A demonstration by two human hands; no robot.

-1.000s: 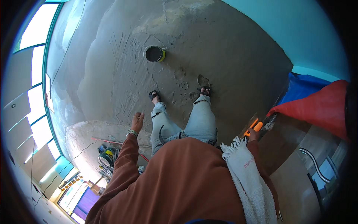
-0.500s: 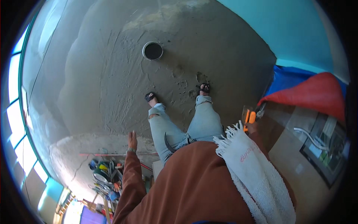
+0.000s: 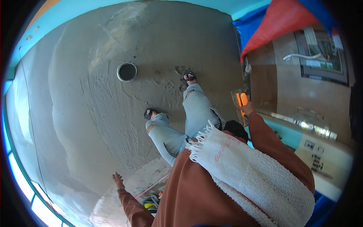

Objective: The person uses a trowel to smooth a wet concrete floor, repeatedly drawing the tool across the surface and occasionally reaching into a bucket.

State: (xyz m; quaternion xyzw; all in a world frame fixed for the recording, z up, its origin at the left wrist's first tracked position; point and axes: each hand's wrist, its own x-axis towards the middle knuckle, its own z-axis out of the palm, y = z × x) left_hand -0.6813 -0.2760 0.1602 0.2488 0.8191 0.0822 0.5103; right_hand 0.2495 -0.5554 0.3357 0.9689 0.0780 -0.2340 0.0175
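Observation:
My right hand [image 3: 248, 108] is closed around the handle of a finishing trowel [image 3: 244, 100], bright orange at the grip with a cement-smeared blade. It is held out to my right, by the edge of the wet grey floor. Stretched out low on the left, my left hand [image 3: 118, 179] has its fingers extended and holds nothing. Beneath it lies the rough, paler strip of floor. A round bucket [image 3: 118, 74] with a light rim and dark grey inside stands on the wet cement [image 3: 159, 45], ahead of my sandalled feet [image 3: 151, 112].
Footprints [image 3: 180, 70] and ridges mark the cement. Red [image 3: 281, 20] and blue sheeting [image 3: 244, 28] hangs at the far right, near a bent white bar [image 3: 302, 56]. A red-edged strip [image 3: 155, 184] and partly hidden tools [image 3: 150, 205] lie lower left. A white towel [image 3: 245, 162] hangs over me.
My view has turned to the right, so bucket and sheeting sit differently in the picture. My left arm reaches lower and farther out. The trowel stays in my right hand; my legs have shifted.

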